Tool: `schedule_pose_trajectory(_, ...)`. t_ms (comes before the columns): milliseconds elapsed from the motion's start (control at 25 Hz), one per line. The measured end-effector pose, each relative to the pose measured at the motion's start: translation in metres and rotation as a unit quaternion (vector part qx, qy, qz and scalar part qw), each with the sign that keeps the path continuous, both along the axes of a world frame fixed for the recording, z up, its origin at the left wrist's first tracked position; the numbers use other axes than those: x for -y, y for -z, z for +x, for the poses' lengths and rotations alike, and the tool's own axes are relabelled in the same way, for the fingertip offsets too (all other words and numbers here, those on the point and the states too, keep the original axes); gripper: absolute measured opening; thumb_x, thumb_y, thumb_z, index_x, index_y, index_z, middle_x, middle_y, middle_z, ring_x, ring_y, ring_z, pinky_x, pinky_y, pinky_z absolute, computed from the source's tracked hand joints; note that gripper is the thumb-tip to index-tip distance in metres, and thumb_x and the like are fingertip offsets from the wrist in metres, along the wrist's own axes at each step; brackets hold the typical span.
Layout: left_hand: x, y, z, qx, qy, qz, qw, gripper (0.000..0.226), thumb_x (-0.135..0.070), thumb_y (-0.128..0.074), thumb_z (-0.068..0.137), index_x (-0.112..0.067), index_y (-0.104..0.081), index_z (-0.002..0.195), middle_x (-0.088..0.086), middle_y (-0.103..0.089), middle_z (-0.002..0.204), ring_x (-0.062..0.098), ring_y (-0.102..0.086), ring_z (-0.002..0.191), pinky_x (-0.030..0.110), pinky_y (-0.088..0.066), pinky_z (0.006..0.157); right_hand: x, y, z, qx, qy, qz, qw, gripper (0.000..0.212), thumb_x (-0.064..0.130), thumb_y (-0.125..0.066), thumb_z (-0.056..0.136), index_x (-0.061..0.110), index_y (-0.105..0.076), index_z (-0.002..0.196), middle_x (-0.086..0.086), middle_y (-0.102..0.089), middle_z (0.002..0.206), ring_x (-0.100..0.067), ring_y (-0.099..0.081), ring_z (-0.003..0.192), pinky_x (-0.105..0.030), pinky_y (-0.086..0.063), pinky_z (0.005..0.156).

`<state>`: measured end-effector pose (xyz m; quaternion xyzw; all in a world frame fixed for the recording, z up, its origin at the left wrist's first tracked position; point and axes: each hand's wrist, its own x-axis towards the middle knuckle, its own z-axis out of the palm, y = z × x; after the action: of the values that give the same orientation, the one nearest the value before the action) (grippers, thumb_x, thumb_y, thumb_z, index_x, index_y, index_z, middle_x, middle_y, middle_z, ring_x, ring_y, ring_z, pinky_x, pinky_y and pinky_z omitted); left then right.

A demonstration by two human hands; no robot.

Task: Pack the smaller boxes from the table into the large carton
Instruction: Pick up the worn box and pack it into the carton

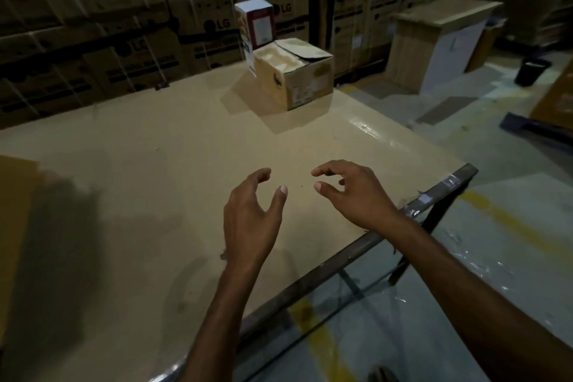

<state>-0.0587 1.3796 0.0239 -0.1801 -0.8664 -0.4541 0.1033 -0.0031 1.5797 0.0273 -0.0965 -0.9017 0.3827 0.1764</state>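
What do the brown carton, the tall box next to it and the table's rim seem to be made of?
Brown carton: corrugated cardboard, matt, with a creased, dented flap. Tall box: thin printed card, probably, with white and maroon faces. Table's rim: dark metal bar, likely steel, taped in places.

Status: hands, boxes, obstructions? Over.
Left hand and right hand empty, fingers loosely curled, above tan table. Brown cardboard carton at far end, top open; tall white-and-maroon printed box beside it. Nothing between.

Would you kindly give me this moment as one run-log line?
left hand: empty, loosely curled, over table | right hand: same | carton: open, far end | small box: upright beside carton, outside it
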Motion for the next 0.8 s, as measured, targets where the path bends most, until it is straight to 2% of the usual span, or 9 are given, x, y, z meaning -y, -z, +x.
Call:
schedule_pose_trajectory(160, -0.066, 0.022, -0.017, 0.019, -0.068, -0.003, 0.998, 0.04, -0.05, -0.062, 0.095, -0.038, -0.057, 0.133, -0.018, -0.059, 0.138, 0.007, -0.051, 0.128, 0.034, -0.045, 0.103, -0.067, 0.022, -0.046, 0.005, -0.068, 0.002, 0.998, 0.023, 0.032, -0.07, 0.096, 0.034, -0.07, 0.118, 0.015, -0.067, 0.124, -0.003, -0.059, 0.116, -0.039, -0.053, 0.1)
schedule_pose_trajectory(280, -0.116, 0.034, -0.018, 0.05, -0.144, 0.031, 0.988, 0.038, -0.045, -0.065, 0.095, -0.038, -0.058, 0.132, -0.018, -0.059, 0.137, 0.006, -0.052, 0.128, 0.033, -0.044, 0.105, -0.111, 0.036, -0.074, 0.005, -0.13, -0.015, 0.991, 0.022, 0.03, -0.071, 0.094, 0.033, -0.071, 0.116, 0.016, -0.069, 0.12, -0.004, -0.06, 0.113, -0.041, -0.053, 0.098)
schedule_pose_trajectory(400, -0.157, 0.031, 0.003, 0.075, -0.2, 0.068, 0.974, 0.038, -0.043, -0.067, 0.094, -0.04, -0.058, 0.13, -0.023, -0.059, 0.133, 0.001, -0.051, 0.126, 0.026, -0.042, 0.102, -0.146, 0.038, -0.083, 0.027, -0.205, -0.021, 0.978, 0.024, 0.031, -0.07, 0.095, 0.033, -0.071, 0.118, 0.02, -0.068, 0.121, -0.002, -0.06, 0.114, -0.04, -0.053, 0.099)
schedule_pose_trajectory(560, -0.199, 0.015, 0.028, 0.065, -0.267, 0.073, 0.959, 0.039, -0.043, -0.068, 0.093, -0.042, -0.057, 0.13, -0.026, -0.058, 0.133, -0.001, -0.05, 0.128, 0.024, -0.041, 0.102, -0.187, 0.03, -0.091, 0.024, -0.301, -0.017, 0.953, 0.025, 0.031, -0.069, 0.096, 0.033, -0.07, 0.121, 0.02, -0.067, 0.122, 0.0, -0.058, 0.114, -0.038, -0.053, 0.099)
schedule_pose_trajectory(800, -0.271, 0.003, 0.07, 0.036, -0.338, 0.034, 0.94, 0.047, -0.054, -0.064, 0.092, -0.044, -0.051, 0.137, -0.024, -0.052, 0.14, -0.001, -0.044, 0.131, 0.026, -0.04, 0.103, -0.246, 0.025, -0.078, 0.024, -0.375, -0.038, 0.926, 0.025, 0.027, -0.071, 0.095, 0.032, -0.071, 0.12, 0.017, -0.068, 0.121, 0.001, -0.06, 0.113, -0.03, -0.054, 0.095)
